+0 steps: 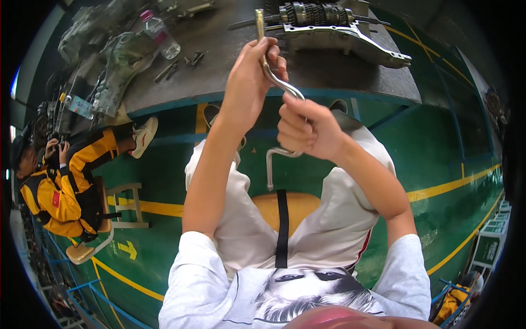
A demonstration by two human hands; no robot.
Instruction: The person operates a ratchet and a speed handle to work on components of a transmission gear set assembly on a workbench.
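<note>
I hold a crank-shaped speed wrench (282, 83) upright between both hands, in front of the bench edge. My left hand (253, 77) is closed around its upper shaft, just below the brass-coloured top end. Lower down, my right hand (307, 127) wraps round the offset middle part. Below the right fist the shiny rod bends back and its free end hangs over my lap. Beyond my hands, a gear shaft assembly (316, 14) lies in an open metal housing (334, 38) on the dark workbench (230, 74).
Bolts (194, 58) and small rods (165, 71) lie on the bench left of my hands, near a plastic bottle (160, 34) and grey castings (129, 57). A person in a yellow and black jacket (52, 200) sits at the left. My seat is a wooden stool (302, 205).
</note>
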